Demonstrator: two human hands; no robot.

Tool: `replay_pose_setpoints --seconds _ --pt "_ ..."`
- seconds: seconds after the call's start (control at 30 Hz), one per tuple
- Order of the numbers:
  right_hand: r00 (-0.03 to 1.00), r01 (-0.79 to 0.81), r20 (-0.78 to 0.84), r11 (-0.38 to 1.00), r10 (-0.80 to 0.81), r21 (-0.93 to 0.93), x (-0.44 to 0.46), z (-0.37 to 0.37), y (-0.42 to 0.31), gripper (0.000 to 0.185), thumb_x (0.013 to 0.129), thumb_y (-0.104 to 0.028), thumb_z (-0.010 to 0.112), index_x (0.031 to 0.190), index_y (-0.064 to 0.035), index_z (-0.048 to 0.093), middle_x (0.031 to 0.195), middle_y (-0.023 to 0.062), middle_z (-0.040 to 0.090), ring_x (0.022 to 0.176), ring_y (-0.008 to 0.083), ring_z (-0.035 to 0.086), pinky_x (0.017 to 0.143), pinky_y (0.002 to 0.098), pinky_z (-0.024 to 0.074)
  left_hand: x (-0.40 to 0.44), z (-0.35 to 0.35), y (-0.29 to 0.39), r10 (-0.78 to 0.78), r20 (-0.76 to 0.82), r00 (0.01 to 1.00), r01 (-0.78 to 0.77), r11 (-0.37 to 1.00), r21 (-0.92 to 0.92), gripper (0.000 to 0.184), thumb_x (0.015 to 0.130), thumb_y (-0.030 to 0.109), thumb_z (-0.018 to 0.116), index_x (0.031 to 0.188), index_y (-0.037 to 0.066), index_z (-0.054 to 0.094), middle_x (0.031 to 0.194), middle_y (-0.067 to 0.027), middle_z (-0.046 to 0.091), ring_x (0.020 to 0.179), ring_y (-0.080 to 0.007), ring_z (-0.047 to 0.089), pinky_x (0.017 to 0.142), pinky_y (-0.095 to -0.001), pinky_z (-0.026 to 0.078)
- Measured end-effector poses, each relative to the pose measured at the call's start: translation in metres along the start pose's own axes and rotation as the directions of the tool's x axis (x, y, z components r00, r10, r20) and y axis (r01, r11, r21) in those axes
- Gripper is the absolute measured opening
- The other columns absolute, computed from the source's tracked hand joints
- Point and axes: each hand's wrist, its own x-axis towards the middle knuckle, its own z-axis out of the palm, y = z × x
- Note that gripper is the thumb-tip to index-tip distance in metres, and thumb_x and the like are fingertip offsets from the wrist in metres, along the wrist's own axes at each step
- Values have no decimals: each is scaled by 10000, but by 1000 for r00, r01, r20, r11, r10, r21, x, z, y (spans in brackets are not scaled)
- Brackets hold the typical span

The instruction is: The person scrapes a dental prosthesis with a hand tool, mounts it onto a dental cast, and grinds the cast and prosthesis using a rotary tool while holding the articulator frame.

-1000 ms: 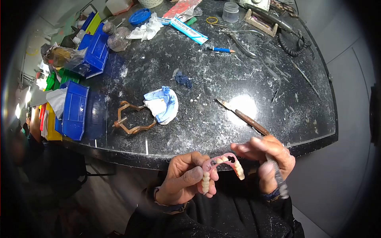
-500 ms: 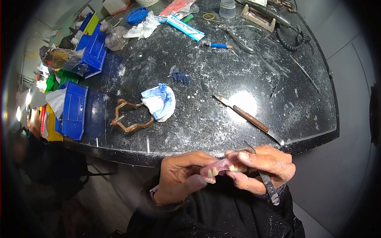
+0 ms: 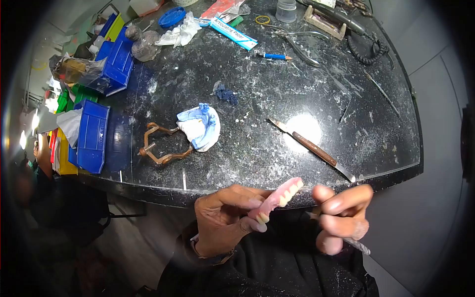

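My left hand [image 3: 225,218] has the pink denture [image 3: 274,200] pinched at one end, the thumb on the near side and the fingers [image 3: 240,197] on the far side. The rest of it reaches out past my fingertips, slanting up toward the desk [image 3: 237,143], with its pale teeth turned toward my right hand [image 3: 341,218]. That hand is apart from the denture, just to its right, its fingers curled around a slim tool [image 3: 357,245]; the handle pokes out below them, and most of the rest is hidden. Both hands are at the near edge of the desk, over my dark clothing [image 3: 292,262]. Beyond the denture, on the desk, lies the wooden-handled knife [image 3: 314,148], slanted. Farther left sits the blue and white cast [image 3: 199,127], against a brown metal frame [image 3: 161,148].
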Motion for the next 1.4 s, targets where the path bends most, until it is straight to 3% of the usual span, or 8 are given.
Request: replay_pose_setpoints --seconds 0.07,0.23,0.33,0.57,0.73,0.93,1.07,1.4 --pt "977 -199 82 980 196 20 3 4 -15 382 684 141 654 1041 10 614 1114 160 519 1165 307 504 879 310 491 1 0 0 33 22 999 -34 998 45 242 727 18 727 925 -10 591 866 -156 637 893 -277 639 722 -348 566" --pt "980 46 196 997 -33 -65 4 4 5 373 695 142 670 1034 3 599 1106 156 546 1239 323 430 947 330 472 3 -2 0 80 44 996 -84 992 97 194 716 24 734 866 0 612 850 -132 645 977 -328 616 750 -381 563" --pt "993 -9 114 997 17 -70 8 8 1 411 641 17 754 1034 -27 644 1036 145 627 1112 347 542 965 442 441 1 -2 0 111 19 994 -113 978 175 165 713 22 735 836 -2 627 849 -130 647 970 -324 617 749 -370 564" --pt "975 -25 209 975 72 -221 12 3 -5 364 642 25 730 997 -23 666 1012 138 634 1075 335 572 921 430 484 2 -4 2 171 67 983 -183 938 294 168 703 -3 735 839 -7 637 839 -126 650 956 -300 620 719 -328 569" --pt "945 281 292 824 -148 -492 11 6 1 266 675 3 703 940 -18 682 997 125 621 1037 328 599 881 405 522 5 1 7 126 41 991 -133 955 267 188 682 -22 750 832 4 640 830 -112 655 900 -262 637 705 -328 563" --pt "930 363 118 814 -349 -453 4 13 22 200 735 -43 683 928 3 659 953 149 591 982 363 616 830 410 549 2 -1 11 124 66 990 -140 916 376 276 603 -30 802 821 34 645 798 -88 661 809 -185 632 724 -316 527" --pt "989 145 61 937 -133 -317 7 10 7 216 738 -70 688 935 11 652 942 153 601 991 372 609 837 426 542 3 -4 11 159 98 982 -187 875 446 294 586 -23 812 824 43 652 790 -81 662 804 -177 624 692 -289 507" --pt "953 292 230 790 -196 -540 12 8 7 265 686 -60 726 944 -31 675 965 119 633 1020 308 612 864 407 526 3 -1 14 230 124 965 -252 698 670 264 583 45 822 794 122 682 802 -2 665 777 -137 597 720 -310 473"
